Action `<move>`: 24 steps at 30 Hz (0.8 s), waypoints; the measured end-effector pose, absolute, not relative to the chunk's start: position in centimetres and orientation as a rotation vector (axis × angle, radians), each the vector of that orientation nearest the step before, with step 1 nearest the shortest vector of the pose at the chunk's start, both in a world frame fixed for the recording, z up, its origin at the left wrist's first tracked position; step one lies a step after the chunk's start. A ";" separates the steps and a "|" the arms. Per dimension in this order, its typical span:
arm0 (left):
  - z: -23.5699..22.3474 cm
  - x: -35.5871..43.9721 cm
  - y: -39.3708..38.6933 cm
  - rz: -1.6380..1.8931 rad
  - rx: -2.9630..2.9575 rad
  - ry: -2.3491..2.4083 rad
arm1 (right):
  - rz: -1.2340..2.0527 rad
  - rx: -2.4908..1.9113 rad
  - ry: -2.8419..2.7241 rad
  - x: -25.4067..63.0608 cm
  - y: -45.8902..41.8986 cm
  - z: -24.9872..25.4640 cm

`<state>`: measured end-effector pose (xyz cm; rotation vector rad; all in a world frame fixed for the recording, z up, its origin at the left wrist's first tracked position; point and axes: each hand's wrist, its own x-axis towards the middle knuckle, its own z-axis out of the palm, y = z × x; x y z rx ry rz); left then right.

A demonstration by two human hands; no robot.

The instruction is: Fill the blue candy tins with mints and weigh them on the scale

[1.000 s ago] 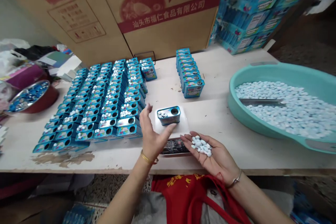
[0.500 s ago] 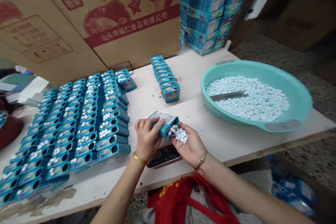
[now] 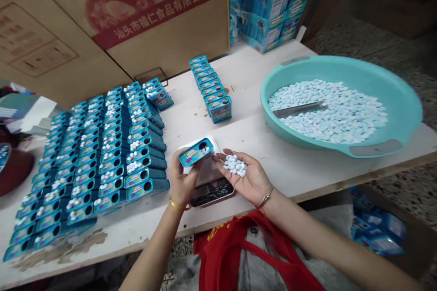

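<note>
1 blue tin (image 3: 194, 153) tilts over the scale (image 3: 205, 194), pinched in the grip of the left hand (image 3: 182, 183); beside it the right hand (image 3: 253, 181) is palm up, grip spread under candies (image 3: 235, 165). Cupping that palm closely should keep strays off the desk (image 3: 247, 132).

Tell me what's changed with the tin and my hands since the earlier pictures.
Your left hand grasped the blue tin from the scale, tipped it toward your right hand, then turned its opening upward again. The right hand still cups white pieces; the turquoise basin stayed put.
</note>
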<state>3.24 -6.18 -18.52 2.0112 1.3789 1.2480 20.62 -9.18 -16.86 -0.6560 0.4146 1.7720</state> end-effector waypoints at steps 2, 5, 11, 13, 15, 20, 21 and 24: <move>-19.3 2.8 -6.3 1.262 1.779 1.407 | 1.796 -0.677 0.394 21.0 -9.7 -17.2; -20.3 2.1 -6.3 1.234 1.648 1.385 | 1.810 -0.688 0.366 21.5 -10.4 -17.7; -21.0 1.2 -5.8 1.165 1.740 1.197 | 1.823 -0.747 0.305 22.3 -11.7 -18.0; -20.0 1.2 -6.3 1.240 1.896 1.232 | 1.833 -0.806 0.305 22.4 -12.2 -17.9; -18.5 1.6 -7.7 1.430 2.084 1.350 | 1.853 -0.857 0.317 22.4 -12.7 -17.8; -16.4 5.7 -12.7 0.962 2.563 1.041 | 1.920 -0.921 0.374 22.5 -14.2 -18.4; -16.5 6.8 -13.5 0.801 2.591 0.984 | 1.932 -0.936 0.390 22.5 -14.5 -18.6; -17.5 9.4 -14.9 0.508 2.630 1.051 | 1.950 -0.976 0.448 22.8 -15.1 -19.0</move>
